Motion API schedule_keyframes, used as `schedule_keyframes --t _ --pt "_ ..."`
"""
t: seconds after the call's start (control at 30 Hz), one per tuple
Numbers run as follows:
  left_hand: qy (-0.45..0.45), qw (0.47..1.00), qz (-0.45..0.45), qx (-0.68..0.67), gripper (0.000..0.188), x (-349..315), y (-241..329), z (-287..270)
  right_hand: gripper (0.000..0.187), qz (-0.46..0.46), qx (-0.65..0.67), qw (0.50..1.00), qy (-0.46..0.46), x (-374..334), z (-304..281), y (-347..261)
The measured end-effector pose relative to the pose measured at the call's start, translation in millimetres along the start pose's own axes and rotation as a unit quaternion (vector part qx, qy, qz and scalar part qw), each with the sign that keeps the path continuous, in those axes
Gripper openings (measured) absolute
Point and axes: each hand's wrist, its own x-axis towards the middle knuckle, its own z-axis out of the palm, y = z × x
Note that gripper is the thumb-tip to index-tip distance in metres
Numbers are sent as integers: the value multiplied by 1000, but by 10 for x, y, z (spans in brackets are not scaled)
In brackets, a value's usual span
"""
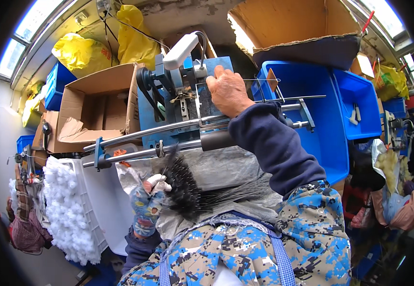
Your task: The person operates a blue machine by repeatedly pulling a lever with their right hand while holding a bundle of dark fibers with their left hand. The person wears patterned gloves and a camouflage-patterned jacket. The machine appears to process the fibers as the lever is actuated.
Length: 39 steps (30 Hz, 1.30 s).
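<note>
In a patterned blue glove with white-covered fingertips, my left hand (151,193) is closed at the edge of a bundle of black bristly wires (183,186). The bundle's dark bristly heads are by that hand, and its thin bare stems spread rightward across a grey cloth (216,167) over my lap. Bare and curled, my right hand (228,90) rests on the blue bench machine (161,133), beside its metal clamp parts. What those fingers grip, if anything, is hidden. Two steel rails (178,125) with a dark grey sleeve (219,140) cross in front of the machine.
An open cardboard box (97,109) stands left of the machine, a large blue bin (307,128) right of it. White fluffy tufts (66,209) fill the left side beside a white tray (104,200). A smaller blue bin (359,107) and a big carton (297,28) stand farther off.
</note>
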Motion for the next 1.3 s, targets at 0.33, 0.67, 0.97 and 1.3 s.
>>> schedule_keyframes --t 0.33,0.67,0.97,1.3 --pt "-10 988 109 109 18 -3 -7 79 11 1 -12 1000 -7 12 23 -2" --pt "-15 982 131 136 17 -15 -36 77 10 -1 -8 1000 0 16 36 3" --pt "-12 994 76 77 17 -58 -90 84 11 3 11 1000 -1 28 35 -8" --pt "-8 997 54 54 18 -74 -90 96 10 2 25 999 21 9 72 15"
